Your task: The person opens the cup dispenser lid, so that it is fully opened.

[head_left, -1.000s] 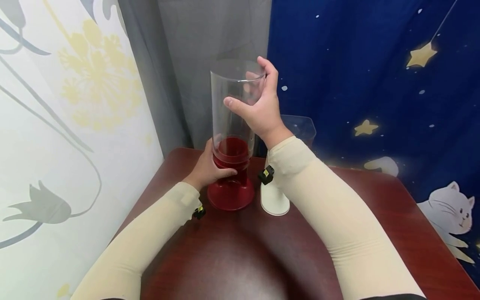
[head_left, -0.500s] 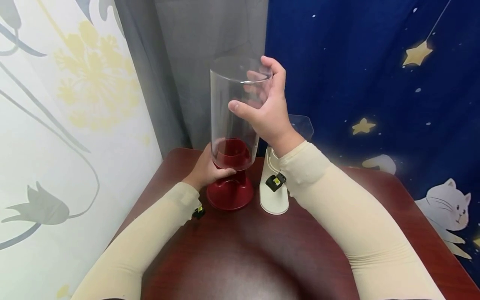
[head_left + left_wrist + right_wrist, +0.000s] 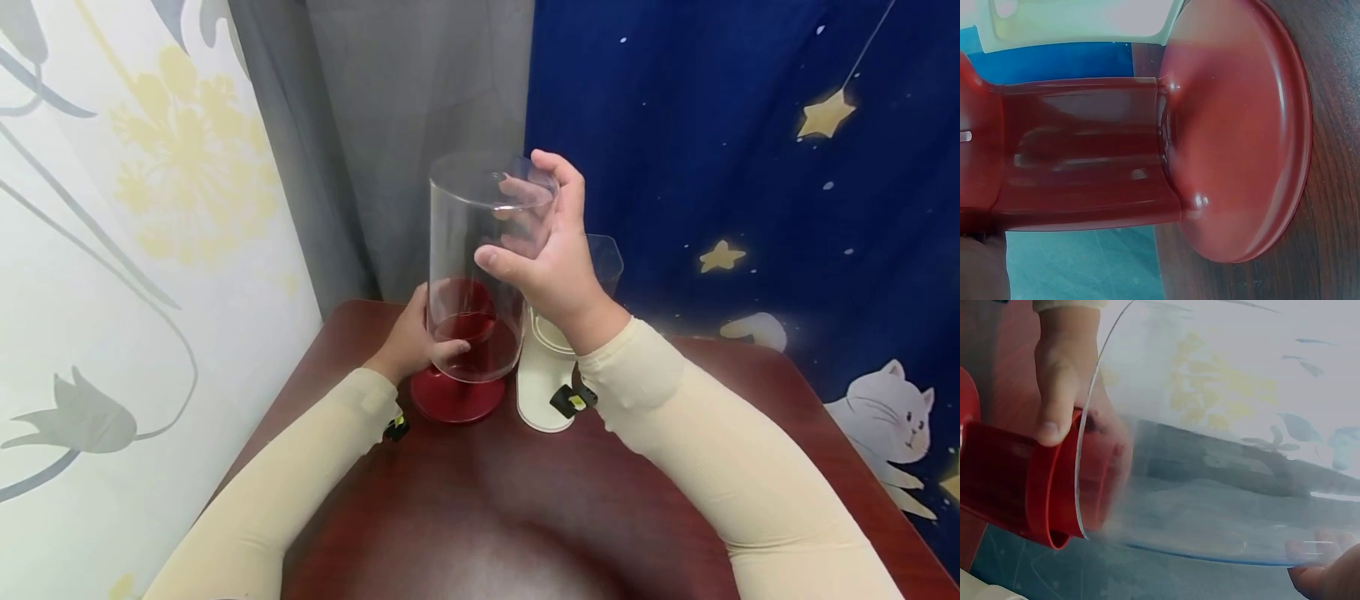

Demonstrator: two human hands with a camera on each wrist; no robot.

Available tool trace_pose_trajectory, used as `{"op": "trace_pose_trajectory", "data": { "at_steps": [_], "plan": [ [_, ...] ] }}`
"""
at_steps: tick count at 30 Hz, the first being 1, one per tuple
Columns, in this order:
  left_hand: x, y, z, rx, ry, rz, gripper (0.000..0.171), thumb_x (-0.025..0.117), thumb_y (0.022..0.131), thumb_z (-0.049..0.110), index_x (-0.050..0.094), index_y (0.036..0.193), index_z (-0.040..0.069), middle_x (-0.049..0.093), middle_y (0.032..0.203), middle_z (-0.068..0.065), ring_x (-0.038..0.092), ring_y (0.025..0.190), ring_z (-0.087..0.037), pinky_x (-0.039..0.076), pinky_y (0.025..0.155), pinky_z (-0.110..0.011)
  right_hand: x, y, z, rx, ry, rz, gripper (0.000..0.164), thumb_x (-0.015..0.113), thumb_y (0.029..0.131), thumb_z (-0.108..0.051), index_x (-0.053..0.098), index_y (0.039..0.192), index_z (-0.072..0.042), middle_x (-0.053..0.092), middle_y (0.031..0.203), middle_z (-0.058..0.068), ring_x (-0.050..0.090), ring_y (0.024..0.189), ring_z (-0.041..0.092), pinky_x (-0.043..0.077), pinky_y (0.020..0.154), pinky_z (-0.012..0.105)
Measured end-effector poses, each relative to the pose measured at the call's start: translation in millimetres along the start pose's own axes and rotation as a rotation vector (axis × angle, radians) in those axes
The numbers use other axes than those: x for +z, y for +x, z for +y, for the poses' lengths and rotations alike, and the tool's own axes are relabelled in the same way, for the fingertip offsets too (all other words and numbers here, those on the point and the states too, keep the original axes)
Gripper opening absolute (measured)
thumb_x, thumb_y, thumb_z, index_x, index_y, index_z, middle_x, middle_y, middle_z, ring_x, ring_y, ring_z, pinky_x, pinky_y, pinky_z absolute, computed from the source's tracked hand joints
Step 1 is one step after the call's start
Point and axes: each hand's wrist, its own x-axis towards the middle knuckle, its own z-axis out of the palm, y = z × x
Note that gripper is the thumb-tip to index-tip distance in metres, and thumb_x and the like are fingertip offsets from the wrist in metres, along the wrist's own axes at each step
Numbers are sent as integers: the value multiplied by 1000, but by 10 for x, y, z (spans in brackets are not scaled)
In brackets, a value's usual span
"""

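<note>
In the head view my right hand (image 3: 558, 267) grips a clear plastic cylinder (image 3: 461, 242) from its right side near the upper rim, thumb in front and fingers behind. My left hand (image 3: 408, 343) holds the upper part of a red stand (image 3: 457, 402), which rises from a round foot on the table. The cylinder's lower end overlaps the stand's top in this view. From the right wrist, the cylinder's rim (image 3: 1083, 437) shows right at the red collar (image 3: 1038, 494), with my left thumb resting against the collar. The left wrist view shows the stand's neck (image 3: 1085, 156) and foot (image 3: 1235, 137).
A cream-white stand (image 3: 543, 396) stands just right of the red one, partly behind my right wrist. Behind it shows a clear container (image 3: 606, 258). The dark red table (image 3: 450, 508) meets a patterned white wall (image 3: 187, 350) on the left and curtains (image 3: 435, 67) at the back.
My right hand has brought the clear cylinder lower in the view, toward me and slightly right, in front of the red stand's top. My left hand and the stand stay about where they were.
</note>
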Motion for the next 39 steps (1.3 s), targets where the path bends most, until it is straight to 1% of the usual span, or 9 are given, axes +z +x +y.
{"op": "trace_pose_trajectory", "data": {
  "at_steps": [1,3,7,13,19,25,29,34,39],
  "plan": [
    [0,-5,-5,-35,13,2,106,96,75,21,31,158,25,56,148,-4,57,131,-25,51,111,-52,-4,-33,-5,3,11,-4,135,91,54,-79,22,153,-19,54,150,14,60,123,30,52,104,53],
    [-2,-13,0,-74,18,2,107,96,75,25,30,159,27,56,147,-4,57,131,-25,50,112,-53,-15,-92,-10,4,22,-13,134,92,54,-78,22,153,-19,54,150,14,60,126,31,52,105,53],
    [0,-30,25,-91,16,3,108,96,75,29,29,159,26,55,146,-4,57,129,-26,50,113,-52,-41,-218,1,10,27,-29,133,92,56,-76,21,153,-19,54,150,13,58,132,31,51,106,52],
    [10,-54,53,-88,30,20,107,96,74,27,30,159,24,54,145,-8,57,127,-29,54,108,-53,-112,-405,32,28,14,-46,128,91,59,-75,21,151,-20,53,151,16,56,133,34,52,104,45],
    [11,-56,59,-97,16,26,105,95,76,25,30,159,30,51,148,-6,54,131,-28,57,104,-51,-190,-540,78,35,29,-55,123,93,62,-69,23,151,-22,52,151,20,55,134,34,51,101,39],
    [22,-48,40,-98,12,26,102,93,78,22,31,159,30,51,149,-5,53,134,-27,58,102,-50,-261,-671,153,2,39,-58,114,94,66,-64,25,149,-24,52,151,17,55,135,32,53,103,34],
    [26,-46,27,-81,22,26,102,93,78,21,31,159,29,50,151,-5,52,135,-27,58,102,-51,-301,-747,182,-33,92,-59,110,96,69,-55,27,148,-25,54,149,13,56,133,29,52,108,33],
    [24,-42,22,-62,27,26,101,93,79,20,32,159,26,49,152,-6,51,136,-28,57,103,-53,-355,-832,218,-61,121,-64,109,98,70,-47,27,148,-24,55,149,9,57,133,28,52,108,33],
    [18,-55,39,-60,21,29,100,93,79,18,32,159,24,49,153,-7,51,136,-28,56,104,-53,-405,-916,256,-53,125,-61,108,99,71,-42,27,148,-22,52,152,13,56,135,28,52,107,33]
  ]
}}
